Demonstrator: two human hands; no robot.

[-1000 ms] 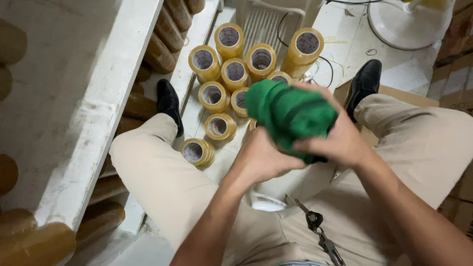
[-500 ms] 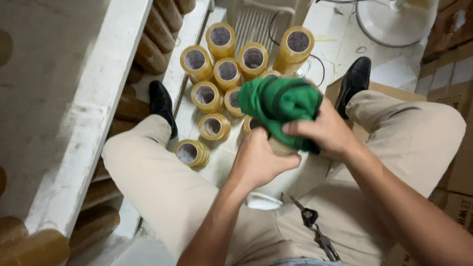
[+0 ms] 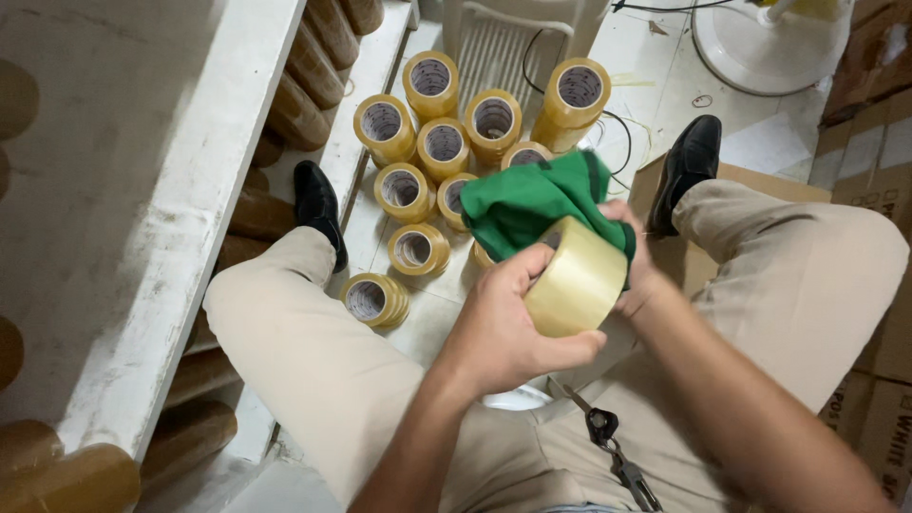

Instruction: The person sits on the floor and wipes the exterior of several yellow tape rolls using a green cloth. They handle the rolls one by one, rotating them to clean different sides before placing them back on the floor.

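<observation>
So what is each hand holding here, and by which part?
Left hand grips the tape roll around its outer curved face; right hand holds the green cloth against it.

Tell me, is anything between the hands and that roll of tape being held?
Partly. The left hand grips the tape roll bare, with nothing between. The right hand is behind a green cloth, which lies between it and the roll's far side.
</observation>
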